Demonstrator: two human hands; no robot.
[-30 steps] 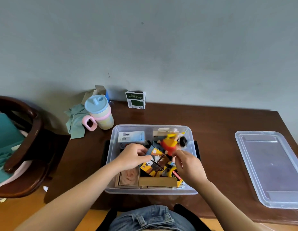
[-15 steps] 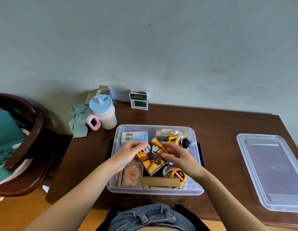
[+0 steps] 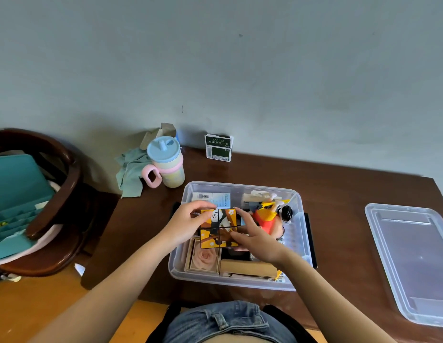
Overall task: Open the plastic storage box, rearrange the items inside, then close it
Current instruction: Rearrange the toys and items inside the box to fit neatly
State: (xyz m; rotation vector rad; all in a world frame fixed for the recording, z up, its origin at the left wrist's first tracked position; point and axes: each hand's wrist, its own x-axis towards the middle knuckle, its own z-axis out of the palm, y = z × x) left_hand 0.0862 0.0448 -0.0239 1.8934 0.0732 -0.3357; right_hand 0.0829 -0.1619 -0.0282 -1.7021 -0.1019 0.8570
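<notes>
Head view: both grips clamp the picture cube [image 3: 219, 227], my left hand [image 3: 184, 225] and right hand [image 3: 258, 240] squaring it above the open storage box [image 3: 299, 206] for a flat fit.

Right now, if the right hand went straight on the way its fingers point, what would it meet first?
The right hand points up-left onto the picture cube, which it already touches. Past that it would probably meet the left hand; depth is unclear.

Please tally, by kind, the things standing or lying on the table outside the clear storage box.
Cups: 1, the pastel lidded cup
Cloths: 1, the green cloth
Cartons: 1, the green and white carton
Lids: 1, the clear box lid
Total: 4
A cardboard piece behind the cup is partly hidden, so it is not counted.
</notes>
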